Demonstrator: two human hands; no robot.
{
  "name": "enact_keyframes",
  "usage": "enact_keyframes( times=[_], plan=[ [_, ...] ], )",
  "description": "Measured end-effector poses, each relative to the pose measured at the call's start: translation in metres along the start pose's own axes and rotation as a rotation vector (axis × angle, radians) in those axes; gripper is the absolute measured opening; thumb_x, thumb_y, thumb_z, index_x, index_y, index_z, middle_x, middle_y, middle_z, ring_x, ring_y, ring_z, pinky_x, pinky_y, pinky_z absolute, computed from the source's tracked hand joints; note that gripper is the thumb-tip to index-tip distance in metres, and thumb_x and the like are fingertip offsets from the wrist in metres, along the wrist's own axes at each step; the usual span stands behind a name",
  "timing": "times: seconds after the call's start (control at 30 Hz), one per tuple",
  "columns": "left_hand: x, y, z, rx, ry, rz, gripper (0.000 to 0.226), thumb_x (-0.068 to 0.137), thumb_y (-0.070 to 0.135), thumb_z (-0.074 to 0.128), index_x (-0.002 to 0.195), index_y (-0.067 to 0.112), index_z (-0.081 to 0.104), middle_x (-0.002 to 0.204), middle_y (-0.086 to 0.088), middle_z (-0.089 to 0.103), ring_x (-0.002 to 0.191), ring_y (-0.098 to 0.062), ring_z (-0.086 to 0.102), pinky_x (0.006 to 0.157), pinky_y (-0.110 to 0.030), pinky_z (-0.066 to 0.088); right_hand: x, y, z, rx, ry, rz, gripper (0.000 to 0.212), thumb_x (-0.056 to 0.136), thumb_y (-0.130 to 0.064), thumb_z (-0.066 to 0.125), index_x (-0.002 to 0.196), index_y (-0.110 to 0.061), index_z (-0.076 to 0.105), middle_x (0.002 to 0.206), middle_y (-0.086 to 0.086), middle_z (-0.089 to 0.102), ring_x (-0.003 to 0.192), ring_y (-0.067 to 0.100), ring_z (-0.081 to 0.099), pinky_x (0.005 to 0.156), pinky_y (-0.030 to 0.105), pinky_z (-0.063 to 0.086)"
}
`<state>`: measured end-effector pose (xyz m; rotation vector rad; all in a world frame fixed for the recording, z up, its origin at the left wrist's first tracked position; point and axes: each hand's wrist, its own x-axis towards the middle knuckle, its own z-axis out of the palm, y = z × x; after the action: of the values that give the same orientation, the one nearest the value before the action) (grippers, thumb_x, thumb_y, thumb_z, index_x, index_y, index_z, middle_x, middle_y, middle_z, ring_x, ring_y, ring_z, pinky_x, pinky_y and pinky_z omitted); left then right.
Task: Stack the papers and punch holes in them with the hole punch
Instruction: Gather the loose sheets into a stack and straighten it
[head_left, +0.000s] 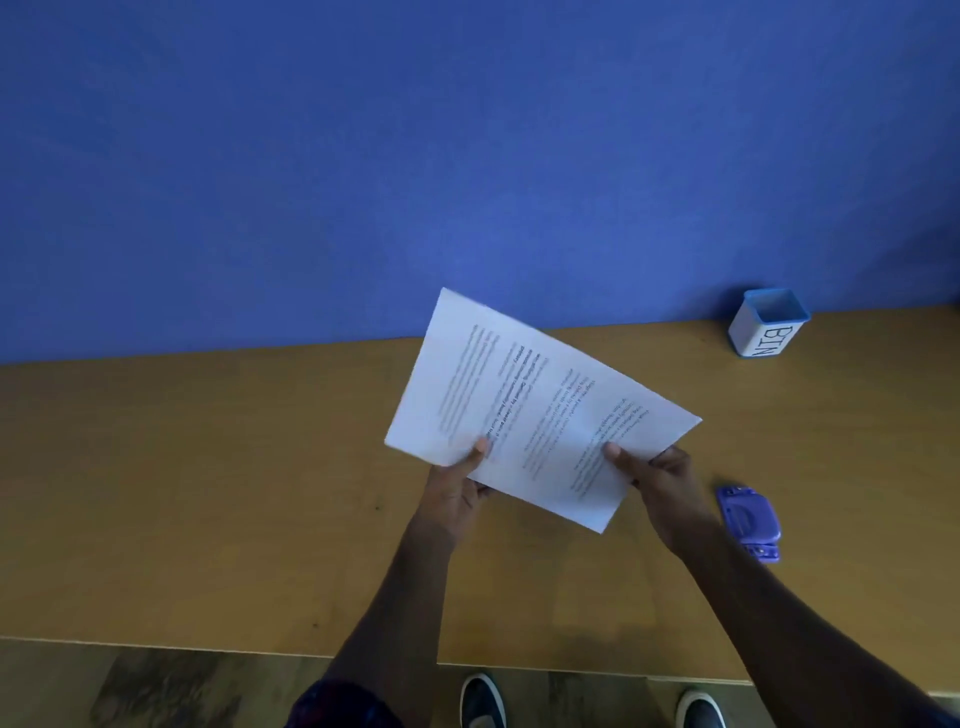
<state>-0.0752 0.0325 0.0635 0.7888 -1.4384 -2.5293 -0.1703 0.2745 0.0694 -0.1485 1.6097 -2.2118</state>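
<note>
I hold the papers (535, 410) up at the centre of the frame, tilted, their far corner rising in front of the blue wall (363, 156). My left hand (460, 486) pinches the near left edge, thumb on top and fingers beneath; my right hand (662, 480) grips the near right edge the same way. Both forearms reach in from the bottom of the frame. The hole punch (748, 522) lies on the table (208, 493) just right of my right wrist, apart from the sheets. A small box marked BIN (766, 327) stands at the table's far edge, upper right. The table's left half lies bare, its near edge running along the bottom.
</note>
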Motion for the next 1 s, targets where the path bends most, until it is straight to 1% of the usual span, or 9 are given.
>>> enact_keyframes(
  times=[0.13,0.2,0.3,0.37,0.5,0.67,0.77,0.87,1.0],
  plan=[
    [0.005,0.032,-0.041,0.091,0.119,0.044,0.078,0.050,0.050,0.097,0.114,0.012,0.074,0.117,-0.012,0.076,0.102,-0.026,0.073,0.074,-0.037,0.060,0.011,-0.010,-0.025,-0.156,0.100,-0.045,0.013,0.085,0.002,0.072,0.096,-0.004,0.075,0.100,0.005,0.079,0.095,0.024,0.072,0.084,0.035,0.059],
    [0.004,0.041,-0.051,0.241,0.108,0.055,0.064,0.050,0.045,0.098,0.101,0.012,0.077,0.106,-0.011,0.078,0.095,-0.027,0.074,0.077,-0.038,0.061,0.013,-0.014,-0.030,-0.256,0.092,-0.047,0.009,0.085,-0.001,0.074,0.093,-0.002,0.075,0.088,-0.003,0.080,0.085,0.016,0.073,0.076,0.027,0.058],
    [-0.003,0.042,-0.048,0.443,0.032,0.026,0.024,0.077,0.013,0.087,0.099,0.011,0.079,0.099,-0.006,0.081,0.093,-0.023,0.077,0.075,-0.033,0.063,0.011,-0.012,-0.031,-0.360,0.049,-0.054,0.008,0.085,-0.001,0.073,0.091,-0.006,0.074,0.076,-0.013,0.077,0.072,0.001,0.071,0.064,0.014,0.054],
    [-0.006,0.034,-0.047,0.529,0.011,0.006,0.025,0.081,-0.001,0.081,0.104,0.007,0.078,0.100,-0.004,0.081,0.091,-0.019,0.077,0.072,-0.029,0.061,0.008,0.001,-0.035,-0.421,0.035,-0.020,0.010,0.085,-0.003,0.074,0.092,-0.010,0.076,0.079,-0.012,0.078,0.075,0.001,0.072,0.069,0.017,0.055],
    [-0.009,0.012,-0.050,0.639,0.034,-0.011,0.028,0.080,-0.001,0.082,0.107,0.004,0.078,0.102,-0.003,0.081,0.093,-0.018,0.076,0.074,-0.027,0.058,-0.001,0.025,-0.047,-0.451,0.047,0.061,0.015,0.084,-0.012,0.078,0.099,-0.013,0.077,0.093,-0.003,0.080,0.090,0.016,0.075,0.083,0.036,0.057],
    [-0.008,0.009,-0.046,0.663,0.053,0.001,0.018,0.083,0.003,0.082,0.099,0.009,0.078,0.093,0.005,0.081,0.085,-0.011,0.077,0.068,-0.020,0.057,0.000,0.030,-0.052,-0.533,0.086,0.121,0.008,0.084,-0.021,0.079,0.090,-0.016,0.076,0.085,-0.005,0.080,0.079,0.014,0.075,0.075,0.042,0.059],
    [-0.002,0.003,-0.047,0.687,0.080,0.001,0.017,0.083,0.004,0.082,0.096,0.012,0.077,0.093,0.006,0.080,0.090,-0.017,0.076,0.076,-0.032,0.060,0.001,0.032,-0.056,-0.578,0.100,0.136,0.013,0.083,-0.024,0.080,0.094,-0.018,0.077,0.090,-0.004,0.080,0.090,0.021,0.075,0.084,0.050,0.059],
    [-0.001,0.003,-0.042,0.557,0.184,0.014,0.015,0.085,0.010,0.082,0.099,0.014,0.079,0.102,-0.001,0.080,0.099,-0.024,0.076,0.088,-0.047,0.061,0.000,0.028,-0.049,-0.562,0.191,0.051,0.030,0.081,-0.031,0.081,0.108,-0.019,0.073,0.100,-0.007,0.077,0.096,0.015,0.072,0.085,0.042,0.058],
    [-0.004,0.003,-0.030,0.297,0.207,0.009,0.035,0.083,0.019,0.084,0.116,0.012,0.075,0.116,-0.005,0.078,0.108,-0.029,0.074,0.093,-0.055,0.059,-0.001,0.024,-0.033,-0.493,0.457,0.056,0.088,0.070,-0.044,0.088,0.142,-0.019,0.042,0.129,-0.007,0.054,0.116,0.011,0.052,0.094,0.032,0.045]
  ],
)
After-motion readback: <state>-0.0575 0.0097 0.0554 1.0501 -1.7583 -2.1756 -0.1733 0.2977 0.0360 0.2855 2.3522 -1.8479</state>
